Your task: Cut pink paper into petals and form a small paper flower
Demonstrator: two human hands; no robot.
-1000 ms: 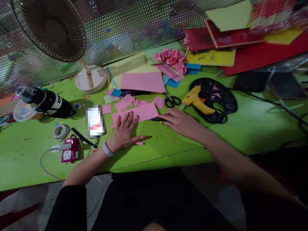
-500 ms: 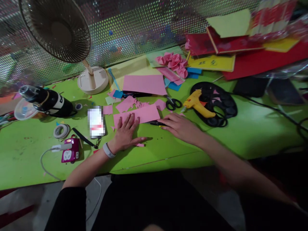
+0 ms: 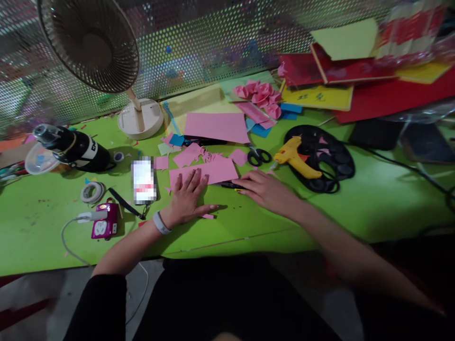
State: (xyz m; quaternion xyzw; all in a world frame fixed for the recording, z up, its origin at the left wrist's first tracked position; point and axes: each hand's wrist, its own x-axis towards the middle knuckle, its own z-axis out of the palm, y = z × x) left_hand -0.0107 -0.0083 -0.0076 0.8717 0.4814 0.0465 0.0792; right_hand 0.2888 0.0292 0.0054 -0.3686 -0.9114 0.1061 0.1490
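Observation:
My left hand [image 3: 188, 199] lies flat, fingers spread, pressing on a pink paper strip [image 3: 220, 170] on the green table [image 3: 249, 218]. To its right, my right hand [image 3: 265, 189] rests palm down over a dark pen-like tool [image 3: 231, 185] with a yellow tip, fingers curled loosely on it. Small pink paper scraps [image 3: 194, 155] lie just beyond the strip. A larger pink sheet [image 3: 215, 127] sits farther back.
Black scissors [image 3: 258, 155] and a yellow glue gun [image 3: 293, 154] on a black tray [image 3: 337, 156] lie right of the paper. A phone [image 3: 143, 181], tape roll [image 3: 91, 192], pink charger [image 3: 104, 226], black bottle [image 3: 76, 150] and fan [image 3: 137, 116] stand left. Pink paper flowers [image 3: 259, 94] and stacked coloured card [image 3: 355, 71] fill the back.
Both hands stay in place on the strip and the tool. The view has shifted slightly, so everything sits a little lower and to the right.

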